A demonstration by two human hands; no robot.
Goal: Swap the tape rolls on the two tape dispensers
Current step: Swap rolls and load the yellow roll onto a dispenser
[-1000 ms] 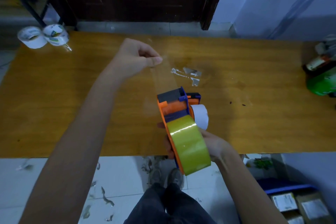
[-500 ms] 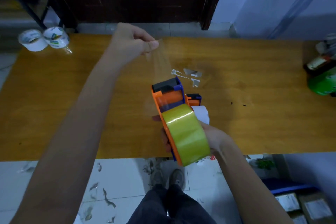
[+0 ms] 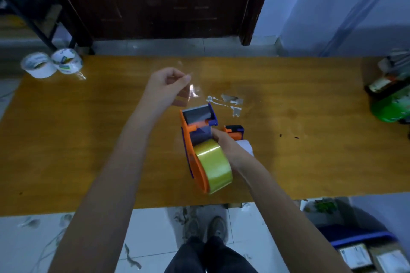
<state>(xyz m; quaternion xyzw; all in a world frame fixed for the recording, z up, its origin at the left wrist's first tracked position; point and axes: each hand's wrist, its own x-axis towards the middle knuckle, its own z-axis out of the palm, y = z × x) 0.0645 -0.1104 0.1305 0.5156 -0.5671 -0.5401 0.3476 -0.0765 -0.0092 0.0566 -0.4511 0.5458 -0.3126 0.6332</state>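
An orange and blue tape dispenser (image 3: 193, 131) with a yellowish tape roll (image 3: 214, 165) on it is held over the wooden table (image 3: 88, 139). My right hand (image 3: 226, 146) grips it from the right side. A second orange dispenser (image 3: 234, 131) with a white roll (image 3: 245, 147) lies on the table just behind my right hand, mostly hidden. My left hand (image 3: 168, 86) hovers above and to the left of the dispenser's front and pinches a loose piece of clear tape (image 3: 193, 92) between thumb and fingers.
Two white tape rolls (image 3: 52, 64) stand at the table's far left corner. Crumpled clear tape scraps (image 3: 228, 101) lie behind the dispensers. A green object and bottles (image 3: 391, 104) crowd the right edge. Boxes and a blue bin (image 3: 363, 248) sit on the floor at the right.
The tape strip stretched from the dispenser to my left hand has come apart; my left hand now holds a short loose piece. The dispenser tilted down toward the table.
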